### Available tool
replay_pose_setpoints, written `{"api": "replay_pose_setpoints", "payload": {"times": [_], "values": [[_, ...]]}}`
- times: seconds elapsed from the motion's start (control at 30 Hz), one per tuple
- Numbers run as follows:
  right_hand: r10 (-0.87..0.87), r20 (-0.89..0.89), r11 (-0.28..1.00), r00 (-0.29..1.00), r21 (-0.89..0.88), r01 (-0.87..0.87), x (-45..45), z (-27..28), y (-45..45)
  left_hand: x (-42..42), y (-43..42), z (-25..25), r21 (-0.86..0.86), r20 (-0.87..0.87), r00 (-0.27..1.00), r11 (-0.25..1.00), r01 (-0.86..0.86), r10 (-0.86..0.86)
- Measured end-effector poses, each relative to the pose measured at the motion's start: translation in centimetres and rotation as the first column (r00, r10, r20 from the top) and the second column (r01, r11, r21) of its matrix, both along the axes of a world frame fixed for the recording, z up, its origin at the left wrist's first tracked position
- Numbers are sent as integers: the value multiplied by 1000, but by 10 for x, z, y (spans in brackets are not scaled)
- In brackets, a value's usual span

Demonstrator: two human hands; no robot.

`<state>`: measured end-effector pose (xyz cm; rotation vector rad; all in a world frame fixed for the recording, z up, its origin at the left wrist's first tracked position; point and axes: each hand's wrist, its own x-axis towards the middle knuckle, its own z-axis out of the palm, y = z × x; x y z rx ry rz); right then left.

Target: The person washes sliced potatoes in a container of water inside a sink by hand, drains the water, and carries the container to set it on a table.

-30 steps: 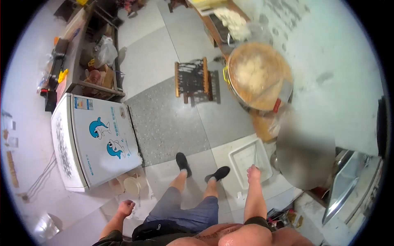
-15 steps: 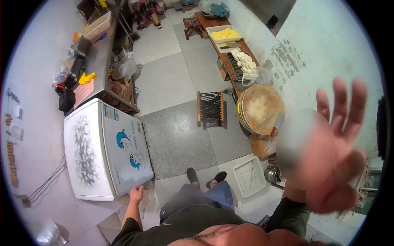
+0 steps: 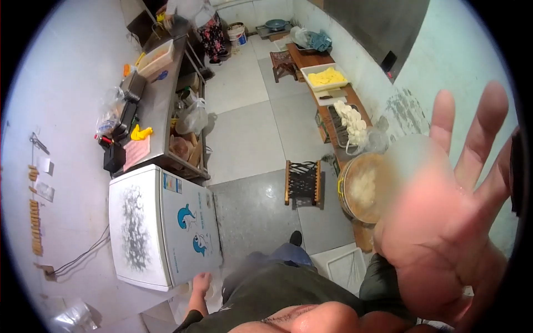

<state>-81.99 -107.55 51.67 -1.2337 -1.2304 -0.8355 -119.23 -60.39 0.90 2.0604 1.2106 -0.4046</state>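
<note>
My right hand (image 3: 444, 222) is raised close to the camera on the right, palm showing and fingers spread, with nothing in it. A blurred patch covers its inner side, and it partly hides the round wooden board (image 3: 362, 191) dusted with something pale. Low beside the white fridge (image 3: 191, 233), my left hand (image 3: 201, 282) hangs with its fingers curled in, and nothing shows in it. The fridge has blue dolphin pictures on its front and a worn dark patch on top.
A folding stool (image 3: 303, 183) stands on the tiled floor. Along the right wall, a bench holds a tray of yellow food (image 3: 326, 76) and a rack of pale dough pieces (image 3: 351, 119). At left is a metal table (image 3: 158, 102); another person (image 3: 202, 25) stands behind it. A white tray (image 3: 347, 266) lies near my legs.
The view has tilted up and shifted, showing more of the other person and the far end. My right hand has come nearer the camera with its fingers spread wider. One foot has left the view.
</note>
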Motion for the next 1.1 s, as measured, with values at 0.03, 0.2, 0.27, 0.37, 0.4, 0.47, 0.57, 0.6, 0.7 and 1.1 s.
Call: {"api": "replay_pose_setpoints", "payload": {"times": [0.03, 0.2, 0.27, 0.37, 0.4, 0.47, 0.57, 0.6, 0.7, 1.1], "values": [[16, 14, 1000, 1000, 16, -16, 12, 1, 4, -4, -3, 1, 30, -38, 999, 999, -22, 23], [60, 68, 997, 996, 52, -63, 69, 0, 28, 31, -14, -16, 29, 2, 1000, 999, -25, 25], [54, 58, 996, 997, 61, -58, 90, 1, 44, -11, 11, -49, 229, -78, 973, 947, 228, -215], [73, 83, 996, 994, 43, -77, 121, 4, 77, 24, -2, -38, -93, -54, 989, 986, -140, 135], [76, 88, 996, 993, 39, -79, 131, 4, 88, 11, 16, -77, -79, -68, 993, 992, -100, 95], [91, 118, 995, 989, 27, -94, 153, 6, 117, 52, 13, -61, -136, -121, 979, 975, -178, 162], [93, 149, 994, 984, 47, -101, 187, 9, 163, 94, 45, -57, -154, -159, 981, 979, -136, 111], [90, 157, 993, 983, 62, -101, 198, 11, 178, 113, 64, -64, -143, -144, 985, 983, -119, 99], [45, 172, 993, 984, 100, -63, 230, 20, 217, 181, 135, -66, -175, -87, 984, 970, -167, 153], [-289, 214, 950, 933, 188, 251, 365, 19, 229, 552, 275, -40, -174, 162, 982, 983, -66, 95]]}}
